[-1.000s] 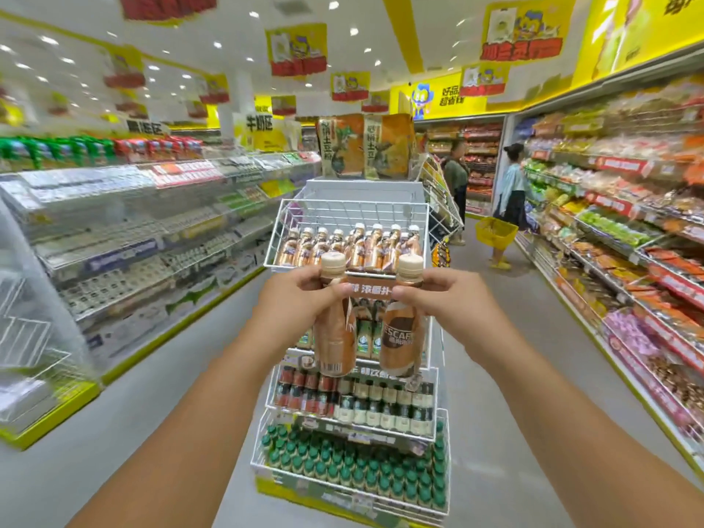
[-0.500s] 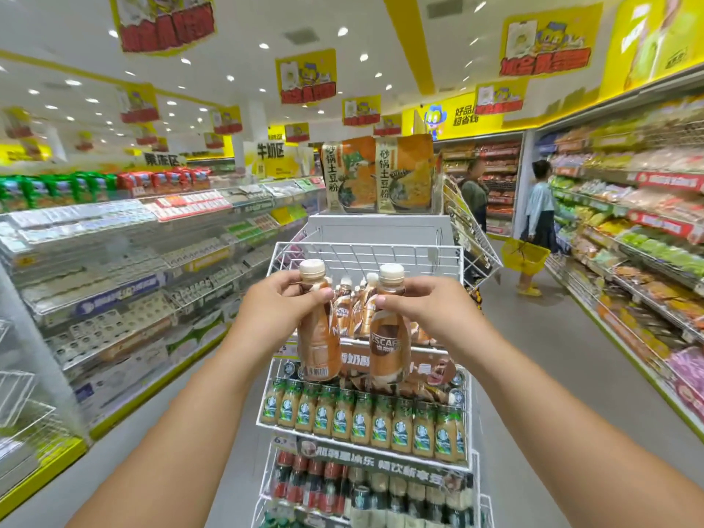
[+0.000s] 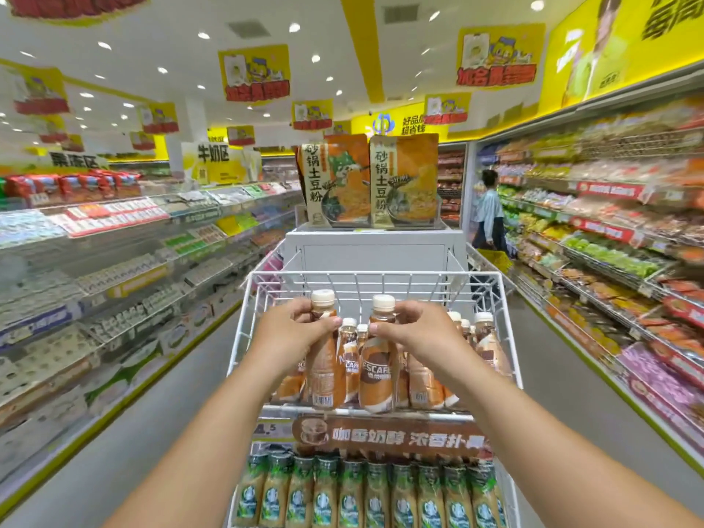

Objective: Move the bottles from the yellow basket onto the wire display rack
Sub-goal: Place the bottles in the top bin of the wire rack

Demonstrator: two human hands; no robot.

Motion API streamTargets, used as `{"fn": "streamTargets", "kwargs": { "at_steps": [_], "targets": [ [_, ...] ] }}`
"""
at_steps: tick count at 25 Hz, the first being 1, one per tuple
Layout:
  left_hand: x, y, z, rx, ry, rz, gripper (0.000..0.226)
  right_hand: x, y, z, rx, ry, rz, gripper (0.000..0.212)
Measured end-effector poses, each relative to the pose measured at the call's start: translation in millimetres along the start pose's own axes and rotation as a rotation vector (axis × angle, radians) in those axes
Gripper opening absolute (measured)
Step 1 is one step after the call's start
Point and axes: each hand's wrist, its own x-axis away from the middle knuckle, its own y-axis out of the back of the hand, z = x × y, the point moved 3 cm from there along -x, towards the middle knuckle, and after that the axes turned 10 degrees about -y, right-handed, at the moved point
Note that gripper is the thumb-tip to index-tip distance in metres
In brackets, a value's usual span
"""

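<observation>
Both hands hold one coffee bottle each over the top tier of the white wire display rack (image 3: pixel 375 278). The left hand (image 3: pixel 295 331) has its fingers (image 3: pixel 324 325) clenched around the neck of the left bottle (image 3: pixel 324 369), just under its cream cap, and the label with a barcode hangs below the fingers. The right hand (image 3: pixel 415 333) grasps the right bottle (image 3: pixel 377 375) in the same way, fingers wrapped at the neck, the brown label with white letters showing below them. The two bottles are upright, side by side and close together, their bottoms at the front edge of the top tier; I cannot tell if they already touch the wire floor. Behind the fingers and to the right of them stand more bottles of the same kind (image 3: pixel 484 348), already in the tier. Under the hands a brown sign strip (image 3: pixel 388 438) runs along the front of the rack, and below it there is a row of bottles with green caps (image 3: pixel 377 497). The yellow basket of the task is not in view. Far beyond the right fingers a person (image 3: pixel 488 211) stands in the aisle near the shelves (image 3: pixel 609 230)
</observation>
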Motion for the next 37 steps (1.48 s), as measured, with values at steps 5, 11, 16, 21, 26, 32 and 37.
{"fn": "streamTargets", "kwargs": {
  "at_steps": [5,11,16,21,26,32,37],
  "targets": [
    [-43,-1,39,-0.018,0.046,0.102,0.018,-34,-24,-6,0.065,-0.082,-0.072,0.024],
    [-71,-7,88,-0.008,0.073,0.181,0.022,-65,-48,-24,0.244,-0.171,-0.205,0.06],
    [-85,-13,103,-0.051,0.095,0.251,0.058,-75,-60,-28,0.389,-0.232,-0.272,0.057],
    [-87,-16,112,-0.19,0.102,0.264,0.08,-75,-72,-18,0.572,-0.26,-0.36,0.052],
    [-86,-20,113,-0.151,0.038,0.223,0.083,-72,-89,-16,0.787,-0.283,-0.429,0.038],
    [-78,-13,119,-0.205,-0.091,0.226,0.077,-56,-95,-17,0.788,-0.18,-0.438,0.027],
    [-62,-8,130,-0.538,-0.374,0.274,0.08,-27,-97,-30,0.96,-0.019,-0.39,0.054]
  ]
}}
